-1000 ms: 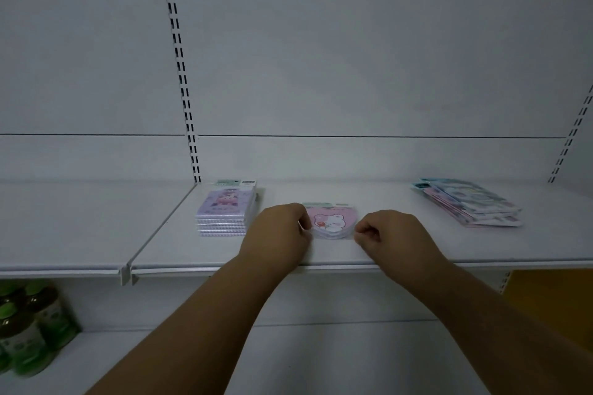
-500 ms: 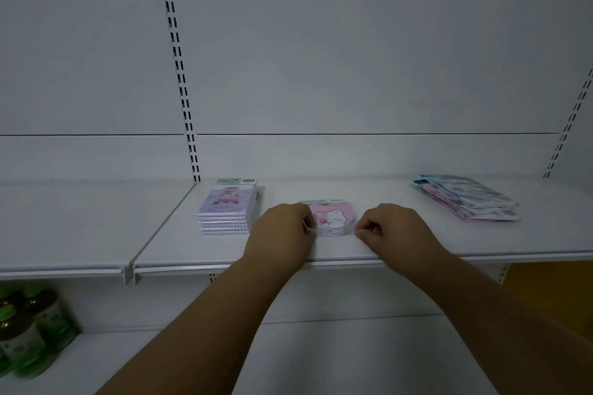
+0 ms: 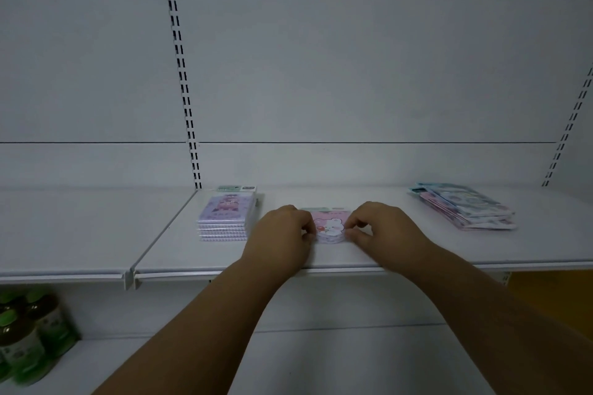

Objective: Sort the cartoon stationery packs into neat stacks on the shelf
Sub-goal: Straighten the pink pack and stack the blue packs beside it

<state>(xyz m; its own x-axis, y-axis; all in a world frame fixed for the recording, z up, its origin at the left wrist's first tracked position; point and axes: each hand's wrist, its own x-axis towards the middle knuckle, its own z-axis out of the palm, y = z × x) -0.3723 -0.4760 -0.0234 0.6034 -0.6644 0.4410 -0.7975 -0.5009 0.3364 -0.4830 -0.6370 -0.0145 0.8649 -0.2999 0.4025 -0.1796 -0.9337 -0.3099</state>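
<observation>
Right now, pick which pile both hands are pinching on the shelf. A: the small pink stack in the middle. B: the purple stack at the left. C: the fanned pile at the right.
A: the left hand and right hand close on either side of the small pink stack, while the purple stack and the fanned pile lie untouched.

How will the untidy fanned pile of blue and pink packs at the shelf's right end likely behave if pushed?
The fanned pile of blue and pink packs would probably slide apart: its glossy layers already sit offset. The packs look thin, so likely light and bendy.
</observation>
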